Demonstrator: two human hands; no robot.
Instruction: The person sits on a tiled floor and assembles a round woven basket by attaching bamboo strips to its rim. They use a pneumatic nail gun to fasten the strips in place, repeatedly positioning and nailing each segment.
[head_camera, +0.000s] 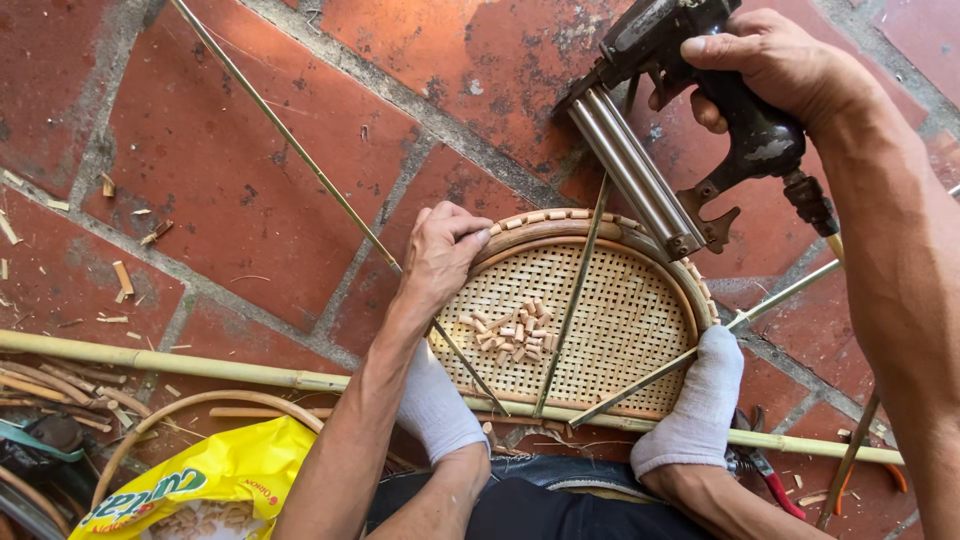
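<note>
A half-round woven rattan panel (610, 330) lies on the brick floor, pinned at its straight edge by two feet in white socks (437, 405) (697, 400). My left hand (442, 252) curls over the panel's left rim and pinches a long thin bamboo strip (285, 138) that runs under it and across the weave. My right hand (775, 62) grips a dark pneumatic nail gun (665, 150) held above the panel's top right rim, nose pointing down. Two more thin strips (573, 305) (690, 355) cross the weave. A small pile of short wooden pegs (512, 330) sits on it.
A long bamboo pole (190, 366) lies across the floor under the panel's straight edge. A yellow plastic bag (205, 485) and curved rattan pieces (200, 402) are at lower left. Red-handled pliers (768, 472) lie at lower right. Wood chips litter the bricks (120, 280).
</note>
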